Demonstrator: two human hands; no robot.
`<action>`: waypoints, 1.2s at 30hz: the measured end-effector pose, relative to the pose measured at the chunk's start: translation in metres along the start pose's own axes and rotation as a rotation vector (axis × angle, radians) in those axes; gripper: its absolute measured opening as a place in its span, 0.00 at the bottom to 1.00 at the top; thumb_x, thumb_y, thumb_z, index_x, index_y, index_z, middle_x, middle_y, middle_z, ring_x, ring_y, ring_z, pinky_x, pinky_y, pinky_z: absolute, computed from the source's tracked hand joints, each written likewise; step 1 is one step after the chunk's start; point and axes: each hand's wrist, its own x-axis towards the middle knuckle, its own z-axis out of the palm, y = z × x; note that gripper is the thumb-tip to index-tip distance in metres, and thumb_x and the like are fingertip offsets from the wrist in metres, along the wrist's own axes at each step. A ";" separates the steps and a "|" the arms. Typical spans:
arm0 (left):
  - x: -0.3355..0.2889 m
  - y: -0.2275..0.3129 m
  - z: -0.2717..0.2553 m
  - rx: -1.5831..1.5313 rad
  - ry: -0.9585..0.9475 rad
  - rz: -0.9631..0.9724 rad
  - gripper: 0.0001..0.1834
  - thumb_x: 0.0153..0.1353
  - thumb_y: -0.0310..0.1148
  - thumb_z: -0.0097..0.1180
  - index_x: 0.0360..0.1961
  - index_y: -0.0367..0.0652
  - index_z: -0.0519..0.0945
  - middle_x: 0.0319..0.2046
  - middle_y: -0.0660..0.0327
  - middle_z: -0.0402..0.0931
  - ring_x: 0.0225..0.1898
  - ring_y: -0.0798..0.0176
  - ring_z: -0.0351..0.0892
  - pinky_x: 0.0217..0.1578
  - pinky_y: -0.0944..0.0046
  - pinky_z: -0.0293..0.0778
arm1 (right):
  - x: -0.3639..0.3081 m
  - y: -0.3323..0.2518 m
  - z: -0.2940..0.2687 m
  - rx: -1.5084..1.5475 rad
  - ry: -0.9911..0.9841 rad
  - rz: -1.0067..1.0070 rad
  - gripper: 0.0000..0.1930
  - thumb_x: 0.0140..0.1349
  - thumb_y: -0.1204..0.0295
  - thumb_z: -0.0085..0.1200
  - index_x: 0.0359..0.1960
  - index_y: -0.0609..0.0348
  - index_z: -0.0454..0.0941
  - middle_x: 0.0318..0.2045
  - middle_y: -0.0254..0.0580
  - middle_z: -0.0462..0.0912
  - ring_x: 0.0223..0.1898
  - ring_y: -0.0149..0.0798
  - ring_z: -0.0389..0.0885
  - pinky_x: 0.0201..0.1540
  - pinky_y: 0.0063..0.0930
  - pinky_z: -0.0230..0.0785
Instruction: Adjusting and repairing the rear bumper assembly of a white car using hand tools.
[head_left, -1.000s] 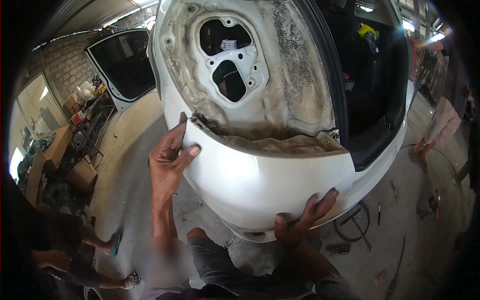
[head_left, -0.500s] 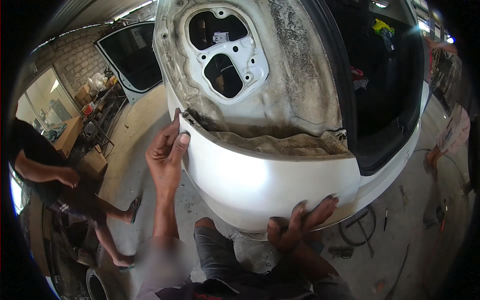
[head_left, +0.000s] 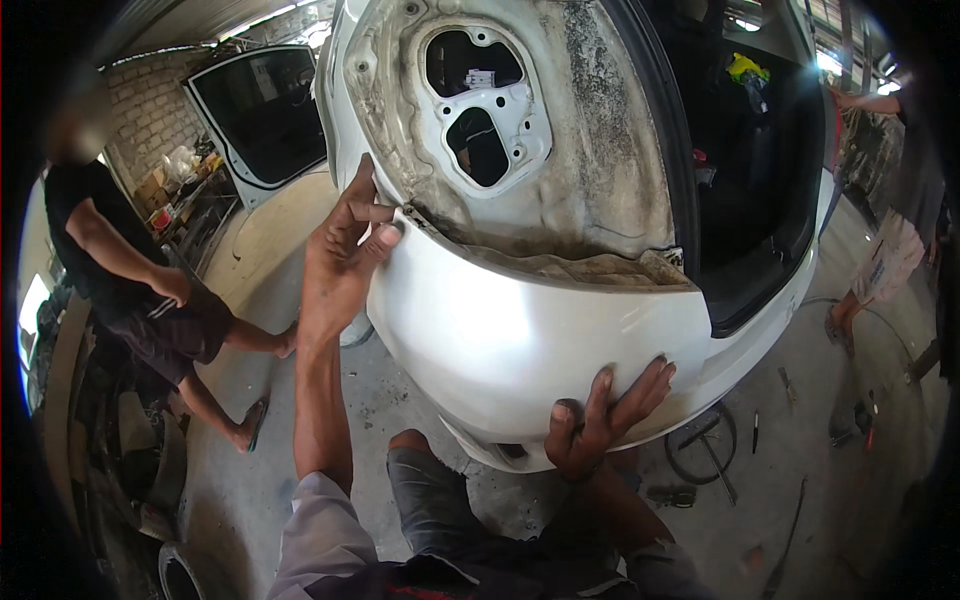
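Both my hands are on the big, shiny, white curved car bumper (head_left: pixel 500 320).
I have the left hand (head_left: pixel 335 265) at the bumper's top left corner, which sits just right of its fingers. The thumb lies on the smooth front, one finger bends in to the edge, and another points up; I cannot tell if they pinch it tight. My right hand (head_left: pixel 600 420) is lower down, with its fingers spread wide and laid on the front, not closed around anything. The bumper is at the back corner of the dirty white metal car body (head_left: pixel 480 225), under its hollow. A round black ring (head_left: pixel 672 463) lies on the grey floor (head_left: pixel 740 535). To the left, a person in a black shirt (head_left: pixel 105 235) stands apart.
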 end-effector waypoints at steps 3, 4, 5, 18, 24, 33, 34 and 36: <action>-0.002 -0.001 -0.010 -0.036 -0.081 -0.045 0.10 0.65 0.24 0.64 0.46 0.37 0.81 0.78 0.43 0.48 0.80 0.50 0.44 0.75 0.47 0.51 | 0.004 -0.003 -0.003 0.016 0.005 0.029 0.31 0.75 0.48 0.39 0.76 0.42 0.60 0.76 0.76 0.45 0.76 0.82 0.40 0.69 0.84 0.30; -0.002 -0.001 -0.012 -0.042 -0.094 -0.083 0.10 0.64 0.23 0.64 0.47 0.37 0.81 0.79 0.43 0.48 0.80 0.50 0.44 0.75 0.46 0.51 | 0.006 -0.004 -0.005 0.038 -0.010 0.035 0.31 0.74 0.46 0.40 0.76 0.36 0.61 0.76 0.74 0.45 0.76 0.82 0.40 0.69 0.85 0.29; -0.001 -0.001 -0.013 -0.046 -0.103 -0.086 0.11 0.64 0.22 0.64 0.47 0.37 0.81 0.79 0.43 0.48 0.80 0.49 0.44 0.75 0.46 0.52 | 0.007 -0.005 -0.006 0.025 -0.016 0.022 0.31 0.75 0.49 0.40 0.75 0.42 0.61 0.76 0.76 0.45 0.75 0.82 0.40 0.69 0.85 0.30; -0.023 -0.010 0.010 0.065 0.084 -0.030 0.34 0.66 0.33 0.66 0.68 0.35 0.65 0.76 0.44 0.55 0.76 0.47 0.57 0.74 0.48 0.57 | 0.010 -0.026 -0.004 0.005 -0.066 0.010 0.34 0.72 0.51 0.45 0.71 0.60 0.61 0.75 0.75 0.48 0.76 0.81 0.39 0.69 0.83 0.35; -0.069 -0.042 -0.001 0.150 0.099 0.041 0.30 0.67 0.35 0.64 0.67 0.35 0.72 0.70 0.41 0.67 0.74 0.38 0.62 0.70 0.47 0.62 | 0.007 -0.030 0.006 -0.053 -0.049 -0.002 0.37 0.76 0.47 0.38 0.74 0.67 0.55 0.77 0.72 0.44 0.79 0.70 0.39 0.75 0.68 0.36; -0.088 -0.065 0.013 -0.047 0.235 0.020 0.32 0.62 0.34 0.67 0.66 0.37 0.73 0.58 0.44 0.70 0.59 0.43 0.67 0.60 0.46 0.63 | 0.008 -0.030 0.006 -0.198 -0.090 0.083 0.48 0.73 0.33 0.31 0.79 0.62 0.45 0.79 0.62 0.40 0.80 0.57 0.40 0.77 0.54 0.38; -0.091 -0.067 0.011 -0.017 0.238 0.018 0.33 0.62 0.35 0.67 0.66 0.36 0.72 0.58 0.44 0.70 0.60 0.42 0.67 0.60 0.46 0.63 | 0.009 -0.031 0.005 -0.203 -0.097 0.093 0.49 0.72 0.32 0.32 0.79 0.63 0.44 0.79 0.62 0.40 0.80 0.57 0.40 0.77 0.54 0.38; -0.099 -0.076 0.005 0.067 0.209 -0.033 0.34 0.63 0.36 0.67 0.67 0.36 0.71 0.59 0.44 0.69 0.61 0.41 0.66 0.62 0.46 0.62 | 0.012 -0.034 0.005 -0.179 -0.096 0.089 0.48 0.72 0.34 0.32 0.78 0.64 0.45 0.79 0.64 0.40 0.80 0.59 0.40 0.77 0.54 0.38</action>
